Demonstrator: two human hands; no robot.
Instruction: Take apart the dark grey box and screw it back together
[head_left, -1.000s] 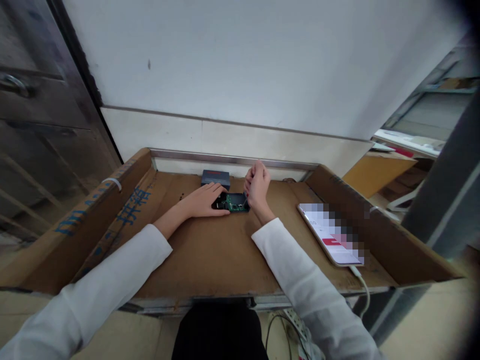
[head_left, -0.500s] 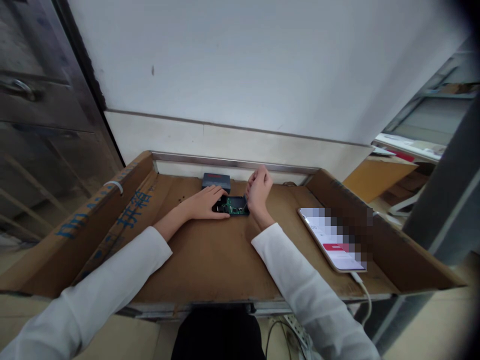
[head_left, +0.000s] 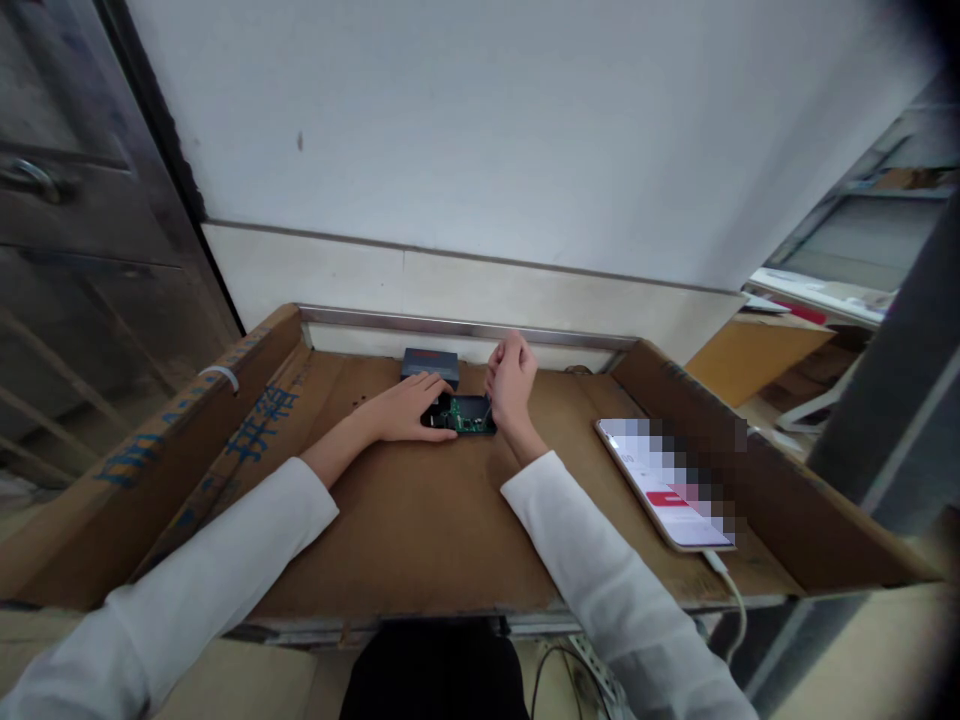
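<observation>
A black plastic case with a green circuit board (head_left: 469,412) in it lies flat on the cardboard. My left hand (head_left: 409,408) grips its left end, thumb along the near edge and fingers over the far edge. Above the case's right end, my right hand (head_left: 512,385) is closed around a thin screwdriver-like tool (head_left: 489,402). Only a bit of its slim shaft shows, pointing down at the board; the fist hides the rest. Just behind the case stands a small dark grey box (head_left: 430,367) with red print, close to my left fingers.
Cardboard walls (head_left: 675,410) rise at both sides of the cardboard-lined tabletop (head_left: 420,530). A phone (head_left: 667,485) with a lit screen lies at the right, a white cable (head_left: 731,600) running off the front edge. Several tiny dark bits (head_left: 358,402) lie left of my left hand.
My right fist has turned slightly and shifted a little left above the board. My left hand keeps its hold on the case. The whole view has moved slightly.
</observation>
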